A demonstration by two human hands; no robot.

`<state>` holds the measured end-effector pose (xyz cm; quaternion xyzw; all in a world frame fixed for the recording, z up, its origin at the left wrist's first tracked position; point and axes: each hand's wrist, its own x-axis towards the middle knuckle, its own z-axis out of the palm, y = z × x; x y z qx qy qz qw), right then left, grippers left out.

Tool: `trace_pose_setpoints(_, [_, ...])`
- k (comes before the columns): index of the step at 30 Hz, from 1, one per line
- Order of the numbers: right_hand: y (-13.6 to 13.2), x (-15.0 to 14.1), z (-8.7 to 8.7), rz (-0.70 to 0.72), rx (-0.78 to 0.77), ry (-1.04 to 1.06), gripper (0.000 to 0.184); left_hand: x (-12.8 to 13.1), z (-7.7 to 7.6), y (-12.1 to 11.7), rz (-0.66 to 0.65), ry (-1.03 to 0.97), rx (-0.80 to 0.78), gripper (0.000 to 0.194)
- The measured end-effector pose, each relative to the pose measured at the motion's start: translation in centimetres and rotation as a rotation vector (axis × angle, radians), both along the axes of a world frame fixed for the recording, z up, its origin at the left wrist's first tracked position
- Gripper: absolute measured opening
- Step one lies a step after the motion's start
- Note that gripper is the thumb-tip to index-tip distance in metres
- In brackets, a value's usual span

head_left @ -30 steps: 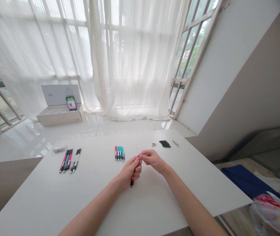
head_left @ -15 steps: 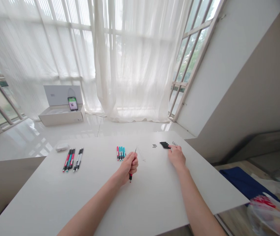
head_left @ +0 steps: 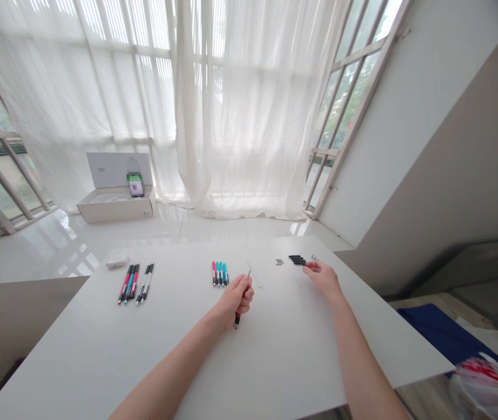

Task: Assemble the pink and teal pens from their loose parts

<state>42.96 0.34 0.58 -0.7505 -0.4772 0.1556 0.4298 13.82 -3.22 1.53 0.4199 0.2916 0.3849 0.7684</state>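
Observation:
My left hand (head_left: 236,298) is closed around a red and black pen barrel (head_left: 237,319), held tilted above the table. A thin tip (head_left: 249,272) pokes out of the top of the fist; the middle of the barrel is hidden by my fingers. At the right, my right hand (head_left: 324,281) has thumb and forefinger pinched at the near end of a black rubber pen grip (head_left: 305,264). That grip lies against several other black grips (head_left: 295,258) in a row. Thin clear refills (head_left: 256,275) lie just beyond my left hand.
Several small springs (head_left: 279,262) and small grey tips (head_left: 314,257) lie near the grips. Red and teal barrels (head_left: 220,274) stand in a row at centre. Whole pens (head_left: 129,284) and a white case (head_left: 117,261) are at left. An open box (head_left: 117,209) holds a phone (head_left: 135,185).
My right hand has left the refill beside my left fist and moved right to the black grips, pinching one. My left hand still grips the pen barrel. The view has shifted slightly.

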Motion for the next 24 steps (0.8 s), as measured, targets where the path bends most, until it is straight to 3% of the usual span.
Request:
trace_pose_setpoints(2, [0.1,-1.7,0.7,0.099,0.103,0.264,0.029,0.2,0.0,0.0,-0.020,0.019,-0.002,0.040])
trace_pose_setpoints(5, [-0.2,-5.4,1.5,0.338,0.139,0.642,0.036,0.4,0.0,-0.2,-0.042,0.055,-0.005,0.039])
trace_pose_setpoints(9, [-1.1,-9.6,2.2,0.545,0.116,0.899,0.036,0.7,0.2,-0.4,-0.077,0.084,-0.001,0.037])
trace_pose_setpoints(12, [-1.4,-10.8,2.3,0.588,0.090,0.939,0.035,0.7,0.3,-0.5,-0.097,0.103,0.004,0.037])
trace_pose_setpoints(24, [-2.1,-10.6,3.2,0.626,0.064,0.777,0.036,0.5,0.7,-0.5,-0.147,0.155,0.017,0.036])
